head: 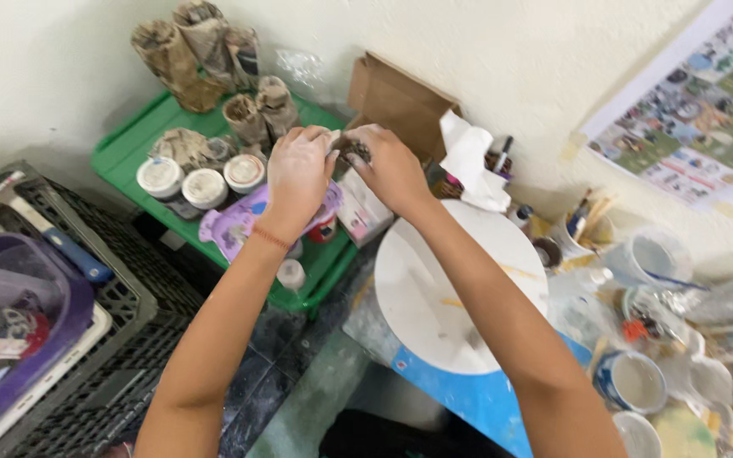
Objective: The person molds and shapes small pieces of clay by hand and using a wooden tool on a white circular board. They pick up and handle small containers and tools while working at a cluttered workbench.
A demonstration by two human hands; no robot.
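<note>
Left hand [297,174] fingers wrapped on small pale piece | right hand [392,170] fingers pinch dark lump [356,152] between both fingertips | green tray [125,153] beneath fingers | we keep grip gentle, steady.

A flat green plastic tray [129,157] carries three white-lidded round jars [204,187] and several newspaper-wrapped bundles [201,55]. Beside it, a blue worktop [477,403] bears a round white turntable disc [456,288]. A black plastic crate [137,314] sits lower left.
</note>
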